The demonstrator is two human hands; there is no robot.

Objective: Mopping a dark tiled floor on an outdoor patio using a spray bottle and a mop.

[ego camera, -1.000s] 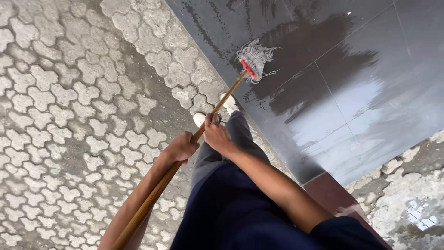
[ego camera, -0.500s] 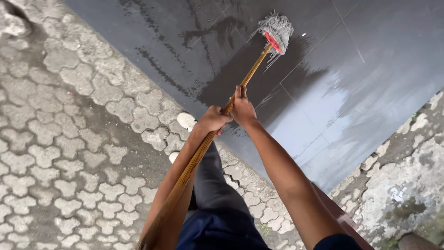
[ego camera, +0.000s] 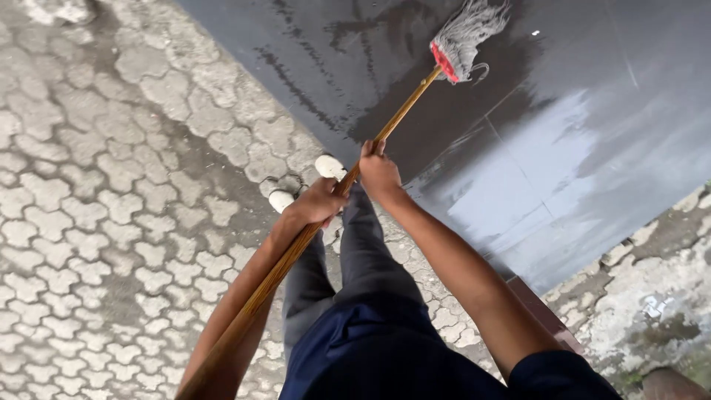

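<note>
1. While the camera looks straight down, the cobbled paving (ego camera: 111,222) fills the left, its grey interlocking stones dry and dull.
2. Next biggest, the dark tiled floor (ego camera: 563,148) spreads across the upper right, glossy and streaked with water where it has been wiped.
3. Dark trousers (ego camera: 355,296) and two pale shoes (ego camera: 329,167) stand on the paving right at the tile edge, it seems so the feet stay off the wet floor.
4. The mop (ego camera: 370,148) slants up from lower left, its grey stringy head (ego camera: 466,37) lying far out on the tiles.
5. Right hand (ego camera: 379,172) is clamped round the wooden handle higher up, likely steering.
6. Left hand (ego camera: 318,204), wrapped round it just below, seems to supply the push.
</note>
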